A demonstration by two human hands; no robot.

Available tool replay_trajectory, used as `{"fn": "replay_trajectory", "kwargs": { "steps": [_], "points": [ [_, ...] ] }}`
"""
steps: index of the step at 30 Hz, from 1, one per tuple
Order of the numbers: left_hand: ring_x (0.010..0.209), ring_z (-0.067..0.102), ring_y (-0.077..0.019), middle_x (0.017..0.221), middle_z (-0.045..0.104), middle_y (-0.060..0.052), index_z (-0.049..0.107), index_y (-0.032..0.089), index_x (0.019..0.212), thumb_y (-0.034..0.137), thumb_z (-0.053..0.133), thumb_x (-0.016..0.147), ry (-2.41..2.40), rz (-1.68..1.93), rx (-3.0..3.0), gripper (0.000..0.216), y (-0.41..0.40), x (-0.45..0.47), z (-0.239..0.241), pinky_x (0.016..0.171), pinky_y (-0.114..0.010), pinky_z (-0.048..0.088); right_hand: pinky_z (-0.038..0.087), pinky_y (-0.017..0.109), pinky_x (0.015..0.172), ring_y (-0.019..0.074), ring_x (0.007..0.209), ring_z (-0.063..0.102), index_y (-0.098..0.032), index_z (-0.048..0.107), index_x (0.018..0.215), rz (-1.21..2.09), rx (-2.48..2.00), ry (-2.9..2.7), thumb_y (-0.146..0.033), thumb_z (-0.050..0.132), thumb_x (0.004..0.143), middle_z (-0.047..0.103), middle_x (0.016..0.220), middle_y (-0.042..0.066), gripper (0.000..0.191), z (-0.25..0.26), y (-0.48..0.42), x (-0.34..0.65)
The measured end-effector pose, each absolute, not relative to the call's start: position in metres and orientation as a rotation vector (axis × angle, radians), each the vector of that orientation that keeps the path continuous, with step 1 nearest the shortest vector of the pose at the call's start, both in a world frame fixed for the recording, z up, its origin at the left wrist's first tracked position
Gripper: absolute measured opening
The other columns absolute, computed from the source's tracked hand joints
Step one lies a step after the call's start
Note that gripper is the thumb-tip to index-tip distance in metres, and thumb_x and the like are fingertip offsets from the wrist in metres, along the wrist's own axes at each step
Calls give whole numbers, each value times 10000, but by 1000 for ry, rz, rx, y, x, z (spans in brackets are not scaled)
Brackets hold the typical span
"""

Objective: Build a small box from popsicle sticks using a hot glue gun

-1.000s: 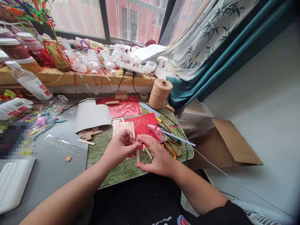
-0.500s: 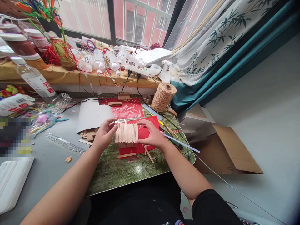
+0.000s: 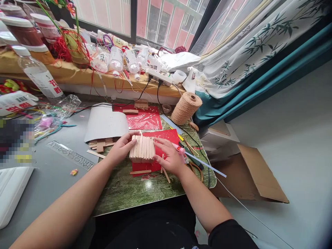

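A small box-shaped piece built of wooden craft sticks (image 3: 142, 148) stands on a red sheet (image 3: 169, 136), its top a row of sticks lying side by side. My left hand (image 3: 122, 149) grips its left side, thumb at the near top edge and fingers partly hidden behind. At the right side, my right hand (image 3: 169, 155) presses its fingertips and thumb against the edge, so both hands hold the piece between them. A loose craft stick (image 3: 140, 172) lies in front of it, and others lie beneath my right wrist. A pink glue gun (image 3: 179, 149) with a long glue stick is just beyond my right hand.
Twine (image 3: 186, 108) stands at the back right. White paper (image 3: 105, 121) covers stacked sticks on the left, near a clear ruler (image 3: 71, 154). A second red sheet (image 3: 145, 119) lies behind. Black cables cross the table, and bottles (image 3: 41, 74) crowd the back left.
My right hand's fingers have flattened and spread somewhat along the piece's right edge. The view has shifted slightly, and more of the pink glue gun shows. The craft-stick piece stays on the red sheet.
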State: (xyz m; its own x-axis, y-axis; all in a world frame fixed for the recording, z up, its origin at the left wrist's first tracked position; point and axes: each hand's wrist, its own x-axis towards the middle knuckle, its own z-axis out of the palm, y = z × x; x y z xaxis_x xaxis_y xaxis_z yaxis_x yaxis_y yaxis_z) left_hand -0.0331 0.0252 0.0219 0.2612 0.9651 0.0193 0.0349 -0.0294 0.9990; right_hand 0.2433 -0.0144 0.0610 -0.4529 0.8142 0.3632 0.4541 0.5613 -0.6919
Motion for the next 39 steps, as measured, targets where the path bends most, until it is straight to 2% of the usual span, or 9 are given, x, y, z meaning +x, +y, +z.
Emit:
{"fn": "replay_trajectory", "kwargs": {
  "steps": [4, 10, 14, 18, 28, 30, 33, 35, 39],
  "points": [
    [1120, 684, -288, 1365, 699, -123, 601, 205, 1458, 649, 639, 966, 1044, 972, 1350, 664, 24, -32, 21, 903, -369, 553, 397, 544, 1257, 296, 1458, 553, -275, 693, 1435, 628, -959, -2142, -420, 742, 984, 664, 1513, 113, 476, 60, -14, 241],
    [1017, 657, -262, 1222, 707, -96, 599, 215, 1437, 647, 616, 979, 1053, 982, 1372, 630, 24, -30, 18, 846, -338, 526, 424, 540, 1253, 285, 1443, 581, -292, 715, 1405, 645, -963, -2104, -393, 785, 950, 700, 1470, 90, 471, 57, -13, 242],
    [962, 636, -250, 1171, 698, -85, 590, 221, 1450, 641, 613, 985, 1056, 981, 1357, 626, 25, -30, 17, 813, -330, 508, 423, 561, 1256, 297, 1471, 556, -293, 672, 1466, 619, -955, -2099, -416, 778, 956, 664, 1516, 102, 536, 52, -13, 243],
    [957, 639, -257, 1176, 709, -85, 610, 220, 1420, 646, 621, 976, 1068, 992, 1368, 615, 25, -30, 15, 833, -347, 509, 410, 599, 1261, 325, 1502, 529, -295, 607, 1535, 584, -975, -2147, -477, 785, 941, 593, 1593, 121, 646, 50, -14, 244],
    [973, 636, -264, 1191, 707, -92, 606, 224, 1424, 635, 612, 985, 1065, 989, 1383, 601, 25, -31, 14, 840, -356, 508, 416, 574, 1259, 310, 1467, 560, -273, 654, 1466, 551, -974, -2218, -423, 791, 936, 647, 1530, 115, 567, 61, -11, 245],
    [967, 635, -263, 1187, 707, -90, 611, 224, 1420, 635, 614, 982, 1066, 993, 1388, 601, 25, -31, 14, 843, -359, 507, 398, 575, 1273, 314, 1506, 518, -286, 597, 1527, 568, -1002, -2208, -454, 797, 930, 606, 1575, 112, 652, 57, -13, 245],
    [967, 629, -259, 1180, 704, -84, 620, 227, 1411, 630, 606, 987, 1079, 992, 1399, 585, 25, -31, 13, 842, -353, 502, 370, 572, 1293, 321, 1569, 440, -307, 429, 1655, 599, -1078, -2170, -505, 801, 921, 459, 1696, 116, 845, 45, -17, 244],
    [959, 623, -252, 1165, 701, -77, 622, 228, 1408, 628, 599, 992, 1084, 992, 1401, 577, 25, -31, 15, 830, -342, 496, 335, 589, 1308, 326, 1591, 407, -323, 378, 1681, 590, -1110, -2171, -521, 772, 943, 410, 1729, 106, 860, 37, -19, 244],
    [919, 601, -234, 1103, 686, -64, 628, 220, 1398, 620, 600, 994, 1091, 991, 1400, 569, 24, -29, 18, 797, -320, 481, 296, 593, 1324, 324, 1608, 376, -318, 397, 1672, 499, -1114, -2234, -539, 731, 968, 439, 1716, 86, 810, 33, -18, 244]
  ]
}}
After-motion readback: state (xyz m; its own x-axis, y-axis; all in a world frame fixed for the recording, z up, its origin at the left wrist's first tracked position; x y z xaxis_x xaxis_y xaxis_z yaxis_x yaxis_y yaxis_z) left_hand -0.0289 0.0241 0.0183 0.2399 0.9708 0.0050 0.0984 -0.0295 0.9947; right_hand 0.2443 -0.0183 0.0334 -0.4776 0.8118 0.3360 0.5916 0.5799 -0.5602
